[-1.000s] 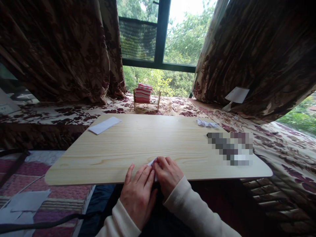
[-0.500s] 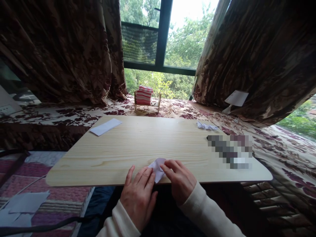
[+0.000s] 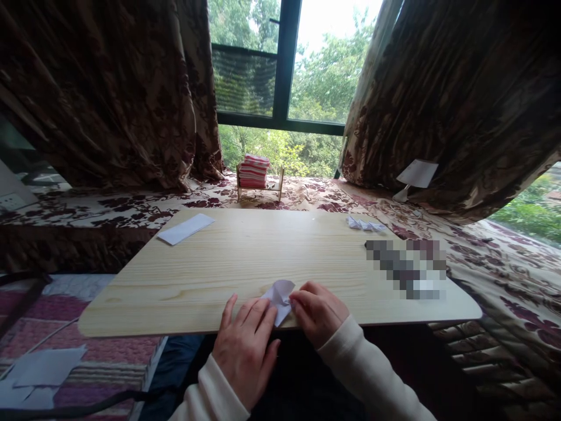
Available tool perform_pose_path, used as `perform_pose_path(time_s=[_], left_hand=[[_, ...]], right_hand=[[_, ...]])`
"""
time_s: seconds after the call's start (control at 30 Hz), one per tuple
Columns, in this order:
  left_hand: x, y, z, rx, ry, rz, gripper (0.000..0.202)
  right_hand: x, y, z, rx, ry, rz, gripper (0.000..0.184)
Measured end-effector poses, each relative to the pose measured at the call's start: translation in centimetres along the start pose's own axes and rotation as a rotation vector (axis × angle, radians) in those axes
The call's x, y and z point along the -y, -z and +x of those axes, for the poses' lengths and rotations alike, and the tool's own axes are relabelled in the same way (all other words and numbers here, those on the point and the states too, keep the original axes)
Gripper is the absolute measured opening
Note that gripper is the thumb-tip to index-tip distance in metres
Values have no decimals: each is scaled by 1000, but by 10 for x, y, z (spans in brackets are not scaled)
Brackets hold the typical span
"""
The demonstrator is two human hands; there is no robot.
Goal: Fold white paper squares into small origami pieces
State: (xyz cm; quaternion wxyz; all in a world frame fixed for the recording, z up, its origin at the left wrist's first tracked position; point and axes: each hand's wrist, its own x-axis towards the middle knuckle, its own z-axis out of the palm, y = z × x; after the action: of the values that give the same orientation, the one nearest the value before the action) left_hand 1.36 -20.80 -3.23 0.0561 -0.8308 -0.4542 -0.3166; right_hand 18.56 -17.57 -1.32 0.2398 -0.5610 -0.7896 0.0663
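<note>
A small folded piece of white paper (image 3: 280, 295) lies at the near edge of a light wooden table (image 3: 245, 257). My left hand (image 3: 246, 346) rests flat over the table edge, fingers stretched out, fingertips pressing the paper's left part. My right hand (image 3: 318, 310) sits just right of the paper with its fingers curled and pinched on the paper's right edge.
A white folded strip of paper (image 3: 185, 228) lies at the table's far left, a crumpled white paper shape (image 3: 366, 223) at the far right. A small wooden rack with striped cloths (image 3: 258, 172) stands by the window. Loose paper sheets (image 3: 39, 368) lie on the floor at left.
My right hand slid right off the paper, which now shows between my hands with a flap raised. My left hand stayed put.
</note>
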Motion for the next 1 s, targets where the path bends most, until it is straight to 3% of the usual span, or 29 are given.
perform_pose_path(time_s=[0.17, 0.37, 0.63, 0.77, 0.93, 1.0], left_hand=[[0, -1, 2, 19, 5, 10, 34], [1, 4, 4, 53, -1, -13, 32], [2, 5, 7, 91, -26, 43, 44], [-1, 7, 9, 169, -42, 110, 60], [0, 6, 11, 210, -41, 107, 63], [4, 6, 11, 189, -65, 95, 60]], right_hand=[[2, 1, -1, 2, 38, 6, 22], [-6, 8, 9, -39, -137, 33, 24], [-4, 1, 36, 105, -253, 59, 23], [-8, 1, 35, 109, -224, 153, 24], [-17, 6, 46, -56, -198, 202, 28], [-19, 5, 54, 27, -158, 234, 30]])
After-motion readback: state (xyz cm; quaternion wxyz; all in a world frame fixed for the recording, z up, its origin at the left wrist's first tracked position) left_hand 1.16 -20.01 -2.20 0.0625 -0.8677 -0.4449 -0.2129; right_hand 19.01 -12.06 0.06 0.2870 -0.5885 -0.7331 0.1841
